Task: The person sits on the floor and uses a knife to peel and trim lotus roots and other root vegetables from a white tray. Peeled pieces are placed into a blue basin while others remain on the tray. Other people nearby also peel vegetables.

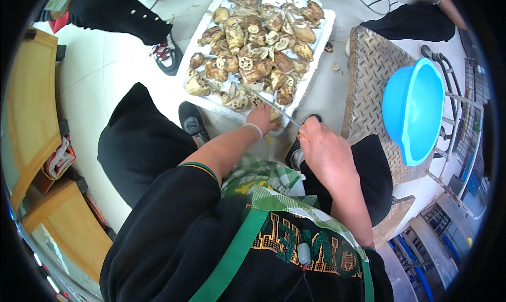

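Observation:
My right hand (pixel 325 149) grips the orange handle of a knife (pixel 276 107), whose long thin blade slants up and left above the near part of a white foam tray (pixel 218 109). My left hand (pixel 261 118) reaches to the tray's near edge, its fingers on or beside a piece of lotus root (pixel 275 118) that they partly hide. How firmly they hold it cannot be told. Whole lotus root segments and cut ends with round holes lie heaped in the tray, such as a cut end (pixel 246 63) near the middle.
A blue plastic basin (pixel 423 112) stands on a rusty tread-plate platform (pixel 373 64) at the right. Two other people sit across, one's trouser leg (pixel 118 15) upper left, another's (pixel 411 23) upper right. Wooden furniture (pixel 33 100) stands left. Scraps lie on the floor.

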